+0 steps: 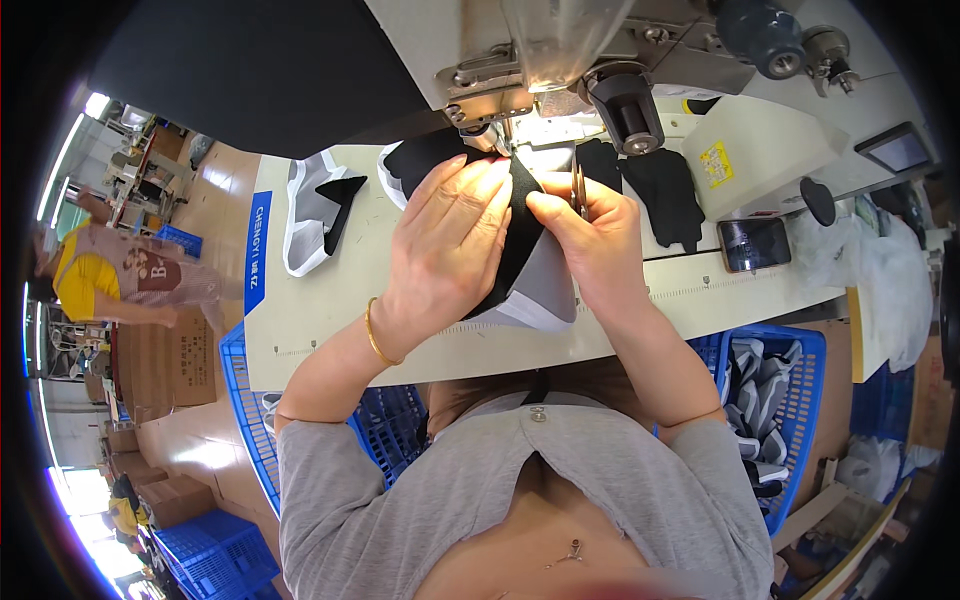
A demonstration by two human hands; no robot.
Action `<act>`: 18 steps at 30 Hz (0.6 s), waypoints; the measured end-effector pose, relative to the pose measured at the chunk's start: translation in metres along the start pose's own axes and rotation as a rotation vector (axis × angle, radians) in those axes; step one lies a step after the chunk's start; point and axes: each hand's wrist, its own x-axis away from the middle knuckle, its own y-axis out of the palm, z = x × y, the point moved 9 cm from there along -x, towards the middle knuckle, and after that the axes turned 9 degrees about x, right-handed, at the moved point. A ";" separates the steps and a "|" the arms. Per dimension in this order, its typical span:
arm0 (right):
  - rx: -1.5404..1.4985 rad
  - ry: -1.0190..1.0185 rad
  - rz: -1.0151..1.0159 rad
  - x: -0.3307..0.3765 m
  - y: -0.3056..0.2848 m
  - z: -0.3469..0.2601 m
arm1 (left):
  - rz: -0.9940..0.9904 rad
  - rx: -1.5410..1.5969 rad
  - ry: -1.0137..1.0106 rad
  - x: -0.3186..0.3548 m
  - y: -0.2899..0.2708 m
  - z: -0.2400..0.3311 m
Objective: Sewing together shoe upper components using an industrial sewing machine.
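Observation:
Under the sewing machine's lit needle area (pixel 508 140) lies a grey-and-black fabric piece (pixel 530 290), its black strip running toward me. My left hand (pixel 447 235) is closed on the piece's left side, fingers together and tips close to the presser foot; its thumb is hidden. On the other side my right hand (pixel 600 235) pinches the black edge between thumb and forefinger. A slim metal tool (pixel 578 190), snips or tweezers, is tucked in that same hand; which of the two I cannot tell.
A white-and-black cut piece (pixel 305 230) lies left on the machine table (pixel 400 350). Black pieces (pixel 665 195) and a phone (pixel 755 245) lie right. Blue baskets (pixel 800 420) stand below, the right one holding fabric pieces. Far left, a person in yellow (pixel 90 275) stands.

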 end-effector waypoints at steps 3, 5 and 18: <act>0.004 0.002 0.002 0.000 -0.001 0.001 | 0.004 0.018 -0.006 0.000 0.000 -0.002; -0.001 0.010 0.002 0.000 -0.002 0.000 | -0.002 0.062 -0.026 -0.001 -0.001 -0.005; 0.176 0.037 0.020 -0.001 -0.005 -0.007 | 0.377 1.658 -1.391 0.102 0.047 -0.103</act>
